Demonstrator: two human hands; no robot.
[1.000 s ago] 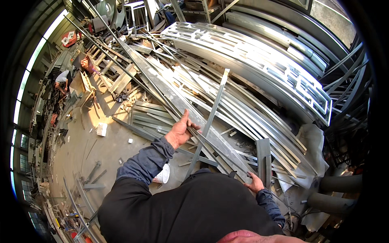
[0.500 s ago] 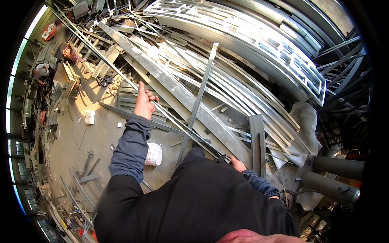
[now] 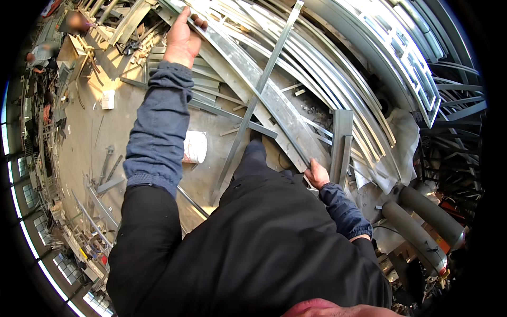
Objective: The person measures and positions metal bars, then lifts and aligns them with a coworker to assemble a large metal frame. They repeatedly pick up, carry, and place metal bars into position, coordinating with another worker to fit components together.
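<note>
A long, thin metal bar (image 3: 285, 133) slants between my two hands, over a wide grey metal beam (image 3: 240, 58). My left hand (image 3: 182, 41), arm stretched out, is closed around its far part, thumb along the top. Near my body, my right hand (image 3: 317, 173) grips the bar's near end. Another narrow metal strip (image 3: 274, 61) crosses beneath the bar. Just beyond my right hand stand short grey channel pieces (image 3: 342, 142).
A white bucket (image 3: 195, 147) stands on the floor left of my legs. Curved metal strips (image 3: 322, 79) and a framed panel (image 3: 406, 63) are stacked at the far right. Thick grey pipes (image 3: 414, 238) lie at the lower right. Another person (image 3: 41, 55) is at the far left.
Both hands have moved farther from my body with the bar, the left reaching out most. The view has shifted, and the bar's near end now lies beyond my knees.
</note>
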